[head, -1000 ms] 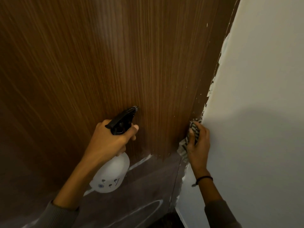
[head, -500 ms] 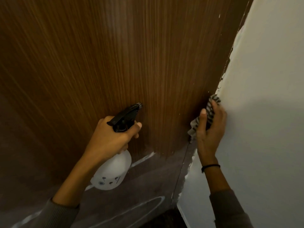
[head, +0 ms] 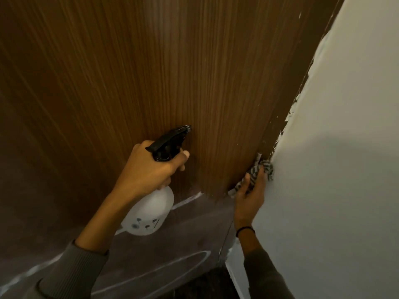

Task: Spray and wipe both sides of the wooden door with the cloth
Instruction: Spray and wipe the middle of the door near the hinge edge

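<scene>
Left hand (head: 149, 169) grips the spray bottle (head: 151, 212) at centre frame, right hand (head: 248, 197) presses the striped cloth (head: 253, 171) against the wooden door (head: 151, 72) edge, lower right

door (head: 172, 72) top cut off, cloth (head: 266, 166) partly hidden

Floor (head: 190, 240) dark brown-purple, matte. Pale white streaks (head: 151, 275) across it: short straight one farther off, long curved loop nearer. Thin seam (head: 225, 236) at right.
</scene>
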Action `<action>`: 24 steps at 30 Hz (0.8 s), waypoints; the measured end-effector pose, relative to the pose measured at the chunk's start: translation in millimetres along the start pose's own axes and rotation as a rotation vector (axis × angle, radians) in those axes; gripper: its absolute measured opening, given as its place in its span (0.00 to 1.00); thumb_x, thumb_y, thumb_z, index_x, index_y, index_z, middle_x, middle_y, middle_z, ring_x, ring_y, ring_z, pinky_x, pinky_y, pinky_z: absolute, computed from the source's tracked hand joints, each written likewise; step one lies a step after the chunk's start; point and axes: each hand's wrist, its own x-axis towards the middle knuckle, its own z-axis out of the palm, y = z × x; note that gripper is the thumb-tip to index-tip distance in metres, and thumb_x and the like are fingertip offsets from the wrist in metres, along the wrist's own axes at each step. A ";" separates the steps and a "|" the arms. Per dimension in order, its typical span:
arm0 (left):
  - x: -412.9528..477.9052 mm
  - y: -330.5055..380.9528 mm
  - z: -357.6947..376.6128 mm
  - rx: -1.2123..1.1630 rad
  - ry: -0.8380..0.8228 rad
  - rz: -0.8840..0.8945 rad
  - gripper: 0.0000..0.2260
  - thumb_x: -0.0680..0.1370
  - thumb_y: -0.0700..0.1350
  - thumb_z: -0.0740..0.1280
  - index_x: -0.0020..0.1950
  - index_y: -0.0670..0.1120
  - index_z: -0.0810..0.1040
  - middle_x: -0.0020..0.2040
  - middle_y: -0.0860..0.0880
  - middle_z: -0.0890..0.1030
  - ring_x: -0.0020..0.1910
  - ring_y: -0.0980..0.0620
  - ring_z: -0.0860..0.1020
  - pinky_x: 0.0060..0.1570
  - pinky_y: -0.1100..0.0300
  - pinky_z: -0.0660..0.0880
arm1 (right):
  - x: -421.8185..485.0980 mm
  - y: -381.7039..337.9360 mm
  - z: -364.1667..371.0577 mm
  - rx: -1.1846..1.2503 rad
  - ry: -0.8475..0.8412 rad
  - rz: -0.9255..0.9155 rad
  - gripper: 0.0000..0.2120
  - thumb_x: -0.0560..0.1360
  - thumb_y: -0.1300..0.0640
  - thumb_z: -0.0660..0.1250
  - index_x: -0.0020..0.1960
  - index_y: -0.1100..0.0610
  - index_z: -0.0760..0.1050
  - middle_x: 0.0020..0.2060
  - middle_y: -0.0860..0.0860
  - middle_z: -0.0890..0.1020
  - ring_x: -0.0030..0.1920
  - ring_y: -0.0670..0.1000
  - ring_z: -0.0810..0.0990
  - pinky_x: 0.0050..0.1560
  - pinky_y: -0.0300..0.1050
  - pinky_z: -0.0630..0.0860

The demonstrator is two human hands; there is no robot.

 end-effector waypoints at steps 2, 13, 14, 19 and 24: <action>0.7 0.8 -0.5 0.015 -0.004 0.006 0.07 0.80 0.46 0.71 0.47 0.43 0.82 0.37 0.45 0.84 0.20 0.54 0.72 0.24 0.61 0.71 | -3.2 9.2 -5.1 -0.016 0.029 0.046 0.20 0.81 0.54 0.69 0.71 0.60 0.73 0.66 0.58 0.76 0.66 0.56 0.76 0.67 0.55 0.75; 2.0 0.5 0.4 0.025 -0.012 -0.004 0.08 0.80 0.46 0.71 0.44 0.42 0.81 0.31 0.49 0.82 0.19 0.55 0.71 0.24 0.61 0.71 | 47.7 -40.7 -8.7 0.009 0.079 -0.146 0.16 0.81 0.56 0.68 0.66 0.62 0.74 0.60 0.57 0.77 0.60 0.49 0.75 0.60 0.29 0.70; 2.1 0.5 0.6 0.017 -0.011 -0.002 0.08 0.80 0.46 0.71 0.45 0.42 0.81 0.34 0.47 0.83 0.20 0.54 0.72 0.24 0.60 0.71 | 40.8 -32.9 -7.4 0.015 0.075 -0.134 0.16 0.81 0.57 0.68 0.67 0.62 0.74 0.61 0.57 0.77 0.60 0.49 0.75 0.61 0.29 0.70; 3.3 -2.4 -0.9 0.034 -0.014 -0.002 0.09 0.79 0.47 0.71 0.44 0.42 0.82 0.36 0.43 0.84 0.20 0.52 0.72 0.24 0.59 0.71 | 14.5 4.8 -18.3 -0.035 -0.066 -0.069 0.16 0.81 0.56 0.68 0.66 0.60 0.73 0.59 0.57 0.79 0.60 0.56 0.78 0.62 0.50 0.76; 1.7 -0.8 0.0 0.031 -0.010 -0.001 0.08 0.80 0.46 0.71 0.45 0.43 0.82 0.37 0.45 0.85 0.20 0.53 0.72 0.24 0.60 0.71 | 27.8 -19.2 -41.0 -0.043 -0.123 -0.074 0.16 0.81 0.58 0.68 0.68 0.59 0.74 0.60 0.56 0.79 0.60 0.51 0.78 0.60 0.31 0.69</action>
